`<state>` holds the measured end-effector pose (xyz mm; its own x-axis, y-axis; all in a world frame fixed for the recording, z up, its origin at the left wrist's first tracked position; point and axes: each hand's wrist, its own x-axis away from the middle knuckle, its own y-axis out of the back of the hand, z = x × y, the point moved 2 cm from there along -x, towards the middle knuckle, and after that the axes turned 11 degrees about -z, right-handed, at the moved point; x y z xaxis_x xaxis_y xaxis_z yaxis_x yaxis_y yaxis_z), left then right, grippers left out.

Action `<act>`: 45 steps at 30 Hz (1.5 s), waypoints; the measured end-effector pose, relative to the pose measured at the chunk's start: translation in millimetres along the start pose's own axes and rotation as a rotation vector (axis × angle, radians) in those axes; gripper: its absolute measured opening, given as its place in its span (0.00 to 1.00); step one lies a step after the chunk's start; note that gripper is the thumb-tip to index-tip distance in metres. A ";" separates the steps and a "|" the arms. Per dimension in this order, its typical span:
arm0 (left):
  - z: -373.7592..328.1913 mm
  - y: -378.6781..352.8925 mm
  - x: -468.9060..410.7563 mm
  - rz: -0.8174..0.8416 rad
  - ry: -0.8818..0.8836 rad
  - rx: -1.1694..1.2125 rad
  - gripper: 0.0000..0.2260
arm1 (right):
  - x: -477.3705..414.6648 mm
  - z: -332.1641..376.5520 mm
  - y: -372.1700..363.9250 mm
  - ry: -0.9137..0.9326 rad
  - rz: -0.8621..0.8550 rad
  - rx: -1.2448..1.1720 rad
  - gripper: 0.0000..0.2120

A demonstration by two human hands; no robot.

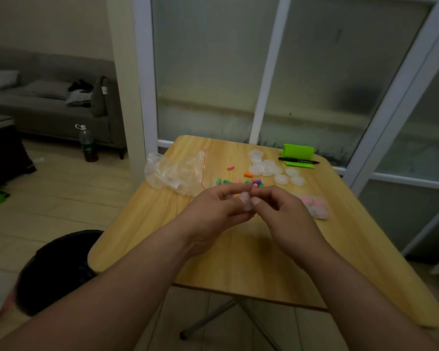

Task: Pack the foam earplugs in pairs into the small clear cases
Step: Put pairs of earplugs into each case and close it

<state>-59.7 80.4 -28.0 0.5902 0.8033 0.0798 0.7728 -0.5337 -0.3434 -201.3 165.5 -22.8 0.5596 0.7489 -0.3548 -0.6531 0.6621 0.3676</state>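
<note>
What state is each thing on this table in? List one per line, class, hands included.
Left hand: holds a clear case.
Right hand: pinches an earplug above the case.
Loose earplugs: scattered on the table.
Spare cases: heaped, seemingly unfilled.
Large bag: crumpled, lying flat.
Small bag: holds pink contents.
Marker: lying flat before the green stand.

A home living room: grey sofa (48, 102), cushions (1, 79).

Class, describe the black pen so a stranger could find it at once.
On the wooden table, look to the far right corner. A bright green stand sits there; the black pen lies across its base, the only long dark thing near the round clear cases.
</note>
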 end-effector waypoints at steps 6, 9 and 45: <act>1.7 11.8 -1.6 0.019 -0.044 -0.227 0.17 | -5.0 -7.4 2.5 -0.132 0.046 -0.033 0.06; 2.9 13.1 -2.3 0.009 -0.092 -0.341 0.19 | -5.0 -8.0 1.0 -0.210 0.124 -0.090 0.09; -2.8 18.0 2.2 -0.087 -0.301 -0.677 0.14 | -8.3 -22.3 -12.0 -0.292 0.148 -0.394 0.06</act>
<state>-43.8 71.8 -31.4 0.5058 0.8359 -0.2132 0.8460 -0.4323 0.3120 -209.5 150.8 -43.5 0.5292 0.8471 -0.0480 -0.8473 0.5306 0.0240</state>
